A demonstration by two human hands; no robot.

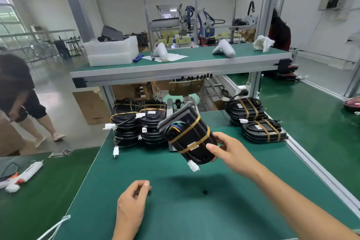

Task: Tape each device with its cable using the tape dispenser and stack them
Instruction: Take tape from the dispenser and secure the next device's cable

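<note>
My right hand [228, 151] grips a black device [187, 134] in the air above the green table [175, 210]. Tan tape bands hold its coiled cable against it, and a white connector [193, 166] dangles below. My left hand [131, 202] hovers low over the table with fingers loosely curled and holds nothing. Two stacks of taped devices [139, 122] stand at the table's far left. Two more taped devices [255, 121] lie at the far right. The tape dispenser [175, 103] is partly hidden behind the held device.
A raised green shelf [181, 62] carries white bins [111, 50], white housings and a blue tool. A glue gun [23, 176] lies on the left side table. A person [17, 93] walks at the left. Another person stands behind a post at the far right.
</note>
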